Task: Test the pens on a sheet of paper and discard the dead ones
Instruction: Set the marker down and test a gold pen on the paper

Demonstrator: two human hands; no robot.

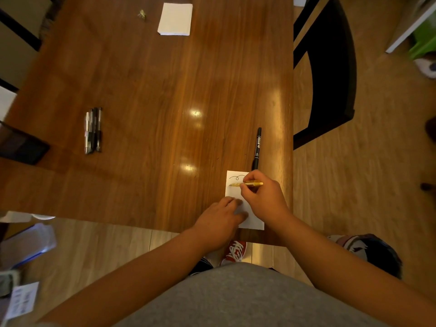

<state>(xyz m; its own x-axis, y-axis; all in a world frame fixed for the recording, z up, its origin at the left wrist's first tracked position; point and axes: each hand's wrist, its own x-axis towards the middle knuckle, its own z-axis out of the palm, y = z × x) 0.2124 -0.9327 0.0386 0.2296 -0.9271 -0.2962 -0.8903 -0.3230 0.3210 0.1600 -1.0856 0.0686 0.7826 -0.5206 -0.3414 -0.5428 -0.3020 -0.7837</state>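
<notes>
Testing now: your right hand (262,197) grips the yellow pen (247,184), tip on the sheet (232,190) near the desk (165,90) edge
Left hand (224,218): flat, pinning the sheet
Done: black marker (257,147), judging by the scribble
Left: bundled pens (93,131)

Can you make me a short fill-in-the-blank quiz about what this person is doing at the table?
1. The right hand holds a ____ pen.
2. The left hand presses flat on the ____.
3. A black marker lies just beyond the sheet of paper, on the ____.

Missing words: yellow; paper; table
</notes>
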